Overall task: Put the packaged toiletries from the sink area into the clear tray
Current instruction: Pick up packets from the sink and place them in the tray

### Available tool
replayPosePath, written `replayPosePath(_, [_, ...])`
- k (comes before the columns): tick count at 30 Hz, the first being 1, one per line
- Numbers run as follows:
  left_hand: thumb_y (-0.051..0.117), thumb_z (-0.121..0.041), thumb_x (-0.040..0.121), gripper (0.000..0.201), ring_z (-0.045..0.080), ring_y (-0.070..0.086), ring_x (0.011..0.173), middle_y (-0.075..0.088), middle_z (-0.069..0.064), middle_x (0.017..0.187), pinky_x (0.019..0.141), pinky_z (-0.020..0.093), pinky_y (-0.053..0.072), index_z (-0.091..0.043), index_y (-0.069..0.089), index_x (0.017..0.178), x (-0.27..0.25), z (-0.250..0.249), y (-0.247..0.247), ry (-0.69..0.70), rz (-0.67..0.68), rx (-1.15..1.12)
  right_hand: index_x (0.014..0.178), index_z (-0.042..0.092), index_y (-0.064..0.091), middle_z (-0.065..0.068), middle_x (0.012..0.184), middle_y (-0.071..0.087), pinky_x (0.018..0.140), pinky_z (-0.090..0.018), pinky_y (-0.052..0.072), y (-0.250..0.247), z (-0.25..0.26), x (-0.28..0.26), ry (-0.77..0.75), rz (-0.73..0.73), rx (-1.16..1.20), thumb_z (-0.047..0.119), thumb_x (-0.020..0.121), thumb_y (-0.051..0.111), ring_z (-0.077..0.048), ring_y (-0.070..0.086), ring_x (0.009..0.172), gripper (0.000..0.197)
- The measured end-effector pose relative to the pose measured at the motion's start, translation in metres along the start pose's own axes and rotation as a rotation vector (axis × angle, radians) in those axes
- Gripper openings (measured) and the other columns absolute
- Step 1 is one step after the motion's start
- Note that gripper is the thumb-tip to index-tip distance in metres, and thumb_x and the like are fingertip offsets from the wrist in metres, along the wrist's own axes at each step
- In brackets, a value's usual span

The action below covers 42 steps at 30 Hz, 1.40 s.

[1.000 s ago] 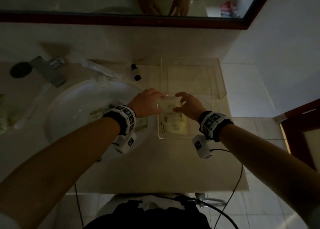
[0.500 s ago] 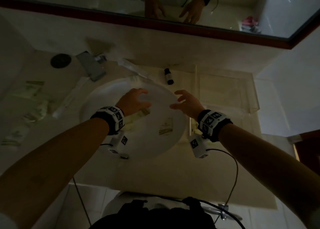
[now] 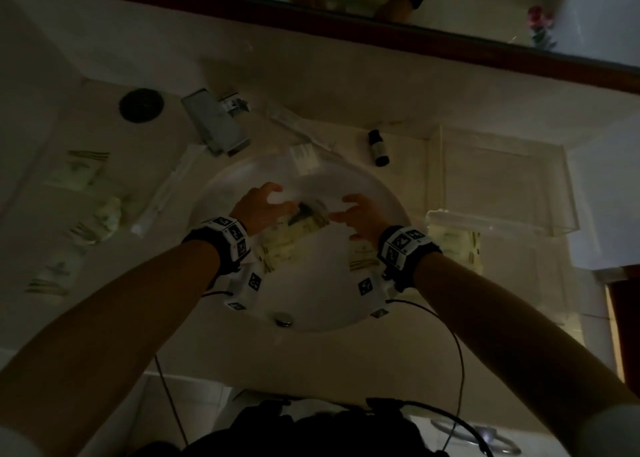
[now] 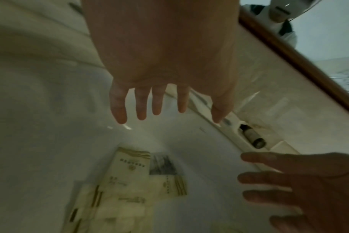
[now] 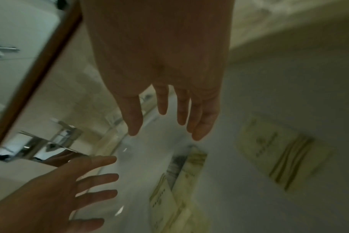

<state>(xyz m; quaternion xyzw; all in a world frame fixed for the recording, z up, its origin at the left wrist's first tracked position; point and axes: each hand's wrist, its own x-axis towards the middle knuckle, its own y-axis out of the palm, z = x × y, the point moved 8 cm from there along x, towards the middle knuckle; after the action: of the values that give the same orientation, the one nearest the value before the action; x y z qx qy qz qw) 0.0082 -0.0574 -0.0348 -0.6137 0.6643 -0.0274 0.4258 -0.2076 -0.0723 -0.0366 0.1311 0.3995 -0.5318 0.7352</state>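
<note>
Packets point(image 3: 74, 172) lie on the counter at left. Over the basin point(image 3: 346, 304), the left hand point(image 3: 258, 209) hovers palm down, fingers spread and holding nothing, above a heap of packets point(image 3: 294, 235). The right hand point(image 3: 363, 217) faces it, fingers apart and likewise holding nothing. At right, the tray point(image 3: 502, 193) holds more packets point(image 3: 453, 245).

Shiny white sink point(image 3: 346, 304), smooth and hard. Crinkly plastic packets point(image 4: 130, 189). Clear plastic tray point(image 3: 502, 193), shiny metal tap point(image 3: 216, 124).
</note>
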Motion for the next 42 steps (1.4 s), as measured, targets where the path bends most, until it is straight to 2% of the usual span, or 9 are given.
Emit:
replayPosePath(14, [0.068, -0.036, 0.085, 0.084, 0.031, 0.039, 0.133, 0.03, 0.012, 0.152, 0.105, 0.034, 0.041, -0.016, 0.018, 0.15, 0.046, 0.08, 0.025, -0.332, 0.181, 0.018, 0.136, 0.021, 0.044, -0.009, 0.136, 0.051, 0.09, -0.041, 0.05, 0.058, -0.027, 0.044, 0.191, 0.106, 0.082, 0.029, 0.088, 0.067, -0.025, 0.053, 0.108, 0.054])
replayPosePath(20, [0.064, -0.038, 0.087, 0.1, 0.035, 0.032, 0.138, 0.014, 0.016, 0.158, 0.106, 0.042, 0.042, -0.011, -0.008, 0.152, 0.052, 0.085, 0.035, -0.423, 0.22, 0.033, 0.136, 0.021, 0.045, -0.008, 0.131, 0.053, 0.089, -0.041, 0.051, 0.062, -0.032, 0.054, 0.222, 0.106, 0.086, 0.033, 0.086, 0.068, -0.025, 0.054, 0.108, 0.056])
replayPosePath(24, [0.07, -0.033, 0.084, 0.106, 0.035, 0.028, 0.14, 0.014, 0.017, 0.158, 0.109, 0.043, 0.038, -0.006, -0.008, 0.151, 0.057, 0.083, 0.038, -0.44, 0.229, 0.071, 0.136, 0.019, 0.046, -0.006, 0.118, 0.054, 0.085, -0.039, 0.05, 0.061, -0.036, 0.058, 0.234, 0.106, 0.114, 0.031, 0.085, 0.07, -0.025, 0.054, 0.105, 0.057])
replayPosePath(32, [0.057, -0.021, 0.093, 0.094, 0.036, 0.044, 0.129, 0.025, 0.021, 0.153, 0.102, 0.04, 0.045, -0.005, -0.018, 0.148, 0.061, 0.079, 0.045, -0.472, 0.198, 0.048, 0.129, 0.013, 0.052, -0.01, 0.107, 0.058, 0.071, -0.035, 0.054, 0.052, -0.047, 0.062, 0.267, 0.099, 0.125, 0.027, 0.084, 0.071, -0.026, 0.058, 0.094, 0.05])
replayPosePath(34, [0.052, -0.02, 0.095, 0.081, 0.036, 0.044, 0.129, 0.027, 0.021, 0.152, 0.101, 0.039, 0.042, 0.0, -0.004, 0.15, 0.061, 0.077, 0.045, -0.459, 0.18, 0.028, 0.128, 0.013, 0.052, -0.01, 0.105, 0.058, 0.067, -0.032, 0.054, 0.051, -0.048, 0.063, 0.268, 0.098, 0.113, 0.026, 0.085, 0.071, -0.025, 0.059, 0.092, 0.049])
replayPosePath(36, [0.053, -0.015, 0.093, 0.046, 0.038, 0.056, 0.11, 0.052, 0.024, 0.13, 0.087, 0.041, 0.05, 0.008, 0.044, 0.132, 0.064, 0.074, 0.044, -0.413, 0.15, 0.016, 0.128, 0.012, 0.052, -0.01, 0.105, 0.058, 0.067, -0.031, 0.054, 0.051, -0.047, 0.064, 0.264, 0.096, 0.101, 0.025, 0.085, 0.07, -0.025, 0.059, 0.092, 0.049])
replayPosePath(37, [0.055, -0.011, 0.09, 0.022, 0.036, 0.061, 0.087, 0.061, 0.021, 0.102, 0.07, 0.037, 0.053, 0.007, 0.06, 0.101, 0.064, 0.071, 0.043, -0.384, 0.141, 0.001, 0.129, 0.01, 0.051, -0.011, 0.106, 0.058, 0.067, -0.031, 0.053, 0.052, -0.046, 0.064, 0.261, 0.096, 0.095, 0.024, 0.085, 0.07, -0.025, 0.058, 0.092, 0.049])
replayPosePath(39, [0.059, -0.007, 0.085, 0.03, 0.021, 0.047, 0.054, 0.048, 0.007, 0.063, 0.043, 0.023, 0.037, -0.008, 0.047, 0.058, 0.064, 0.068, 0.042, -0.347, 0.132, -0.003, 0.129, 0.008, 0.052, -0.012, 0.106, 0.057, 0.07, -0.033, 0.052, 0.053, -0.044, 0.065, 0.254, 0.092, 0.094, 0.02, 0.086, 0.07, -0.025, 0.057, 0.093, 0.048])
replayPosePath(42, [0.065, -0.006, 0.079, 0.034, 0.018, 0.046, 0.053, 0.048, 0.006, 0.058, 0.049, 0.022, 0.037, -0.011, 0.048, 0.051, 0.064, 0.06, 0.045, -0.308, 0.179, -0.043, 0.131, 0.009, 0.049, -0.011, 0.109, 0.055, 0.074, -0.035, 0.05, 0.054, -0.038, 0.064, 0.231, 0.079, 0.09, 0.018, 0.086, 0.069, -0.024, 0.054, 0.095, 0.05])
